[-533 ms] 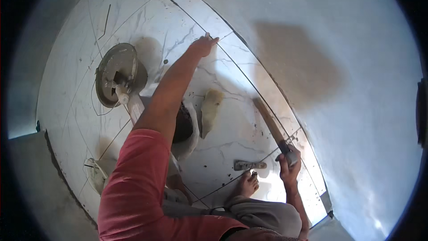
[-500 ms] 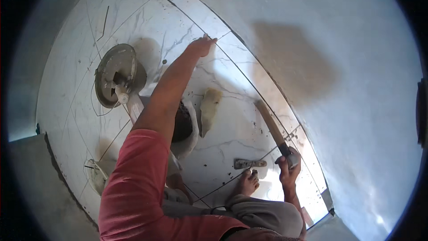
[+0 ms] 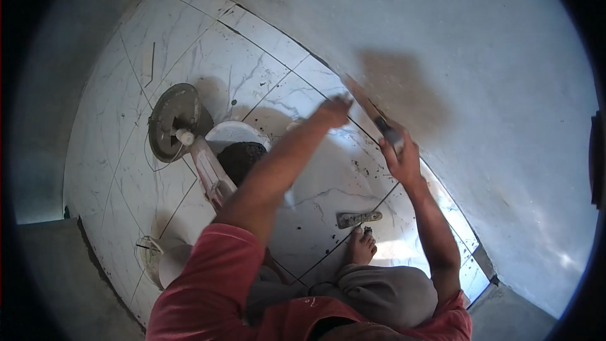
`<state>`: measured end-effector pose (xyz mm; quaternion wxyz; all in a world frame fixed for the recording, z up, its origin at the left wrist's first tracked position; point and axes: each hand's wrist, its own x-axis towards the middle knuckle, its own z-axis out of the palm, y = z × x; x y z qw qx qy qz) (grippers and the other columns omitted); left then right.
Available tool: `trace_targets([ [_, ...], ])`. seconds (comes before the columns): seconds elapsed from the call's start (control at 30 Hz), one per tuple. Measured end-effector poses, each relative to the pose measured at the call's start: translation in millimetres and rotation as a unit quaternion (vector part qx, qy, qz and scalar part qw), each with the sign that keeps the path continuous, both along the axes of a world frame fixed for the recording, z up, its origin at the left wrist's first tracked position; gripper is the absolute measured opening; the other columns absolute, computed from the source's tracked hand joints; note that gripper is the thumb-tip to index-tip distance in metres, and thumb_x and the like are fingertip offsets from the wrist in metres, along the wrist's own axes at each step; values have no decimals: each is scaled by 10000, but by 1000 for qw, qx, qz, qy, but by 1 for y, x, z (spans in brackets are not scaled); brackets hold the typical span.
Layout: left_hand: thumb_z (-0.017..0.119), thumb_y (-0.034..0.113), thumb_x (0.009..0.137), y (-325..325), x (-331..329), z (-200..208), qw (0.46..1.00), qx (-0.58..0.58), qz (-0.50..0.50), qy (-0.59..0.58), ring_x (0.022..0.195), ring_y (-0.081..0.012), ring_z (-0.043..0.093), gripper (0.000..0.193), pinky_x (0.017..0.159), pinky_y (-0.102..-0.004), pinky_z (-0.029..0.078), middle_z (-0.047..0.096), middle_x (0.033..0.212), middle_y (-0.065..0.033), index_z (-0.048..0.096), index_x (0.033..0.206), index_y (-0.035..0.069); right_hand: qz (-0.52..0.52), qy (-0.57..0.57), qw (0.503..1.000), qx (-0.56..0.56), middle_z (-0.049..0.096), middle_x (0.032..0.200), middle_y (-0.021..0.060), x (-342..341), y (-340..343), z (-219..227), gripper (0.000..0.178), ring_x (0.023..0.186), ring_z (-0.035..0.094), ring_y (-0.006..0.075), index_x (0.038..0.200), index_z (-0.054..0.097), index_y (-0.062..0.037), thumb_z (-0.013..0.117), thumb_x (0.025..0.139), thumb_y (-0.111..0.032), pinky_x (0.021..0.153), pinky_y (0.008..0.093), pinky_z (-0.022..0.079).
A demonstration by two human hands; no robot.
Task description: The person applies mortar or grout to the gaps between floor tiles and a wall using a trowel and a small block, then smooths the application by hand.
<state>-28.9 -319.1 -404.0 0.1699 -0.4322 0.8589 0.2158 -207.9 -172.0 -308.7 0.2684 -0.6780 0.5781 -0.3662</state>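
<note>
Right hand (image 3: 404,163) clamped on handle of trowel (image 3: 369,108), blade flat against wall (image 3: 480,88); left hand (image 3: 332,112) beside blade, fingers unclear; judged stiff, light, handle-gripped.

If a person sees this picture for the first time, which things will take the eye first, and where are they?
First come the two bare arms reaching to the foot of the grey wall: the right hand grips a long flat tool laid along the joint there, and the left hand rests beside its blade. Next is the white marbled tile floor, with a round grey fan lying at the left and a bare foot near a small trowel.
</note>
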Motion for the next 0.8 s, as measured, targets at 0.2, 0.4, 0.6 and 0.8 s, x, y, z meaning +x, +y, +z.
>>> trace_targets([
  [0.2,482,345,886,48,2,-59,933,-50,131,332,1339,-300,286,625,1090,-438,233,319,1430,-170,265,1405,73,105,3,992,-71,630,927,230,74,-69,9,388,830,623,392,1182,500,-104,601,851,-279,744,401,490],
  [0.4,480,428,876,68,-34,-29,987,79,101,100,1378,-281,196,707,1118,-435,144,286,1445,-190,219,1420,60,47,95,994,23,635,891,216,49,-79,-36,398,815,607,416,1165,491,-121,572,849,-350,710,467,479],
  [0.6,508,474,856,87,-31,-42,994,-32,77,73,1392,-364,61,828,1122,-466,93,86,1476,-271,141,1426,-3,70,115,991,28,631,889,232,43,-82,-40,400,839,604,422,1179,492,-131,577,851,-345,721,463,482],
  [0.8,493,505,857,100,-37,-43,994,-74,45,70,1367,-404,138,823,1104,-509,127,172,1449,-283,157,1427,16,40,88,992,80,635,839,216,12,-66,-20,410,784,617,391,1152,502,-123,573,849,-391,703,462,481],
])
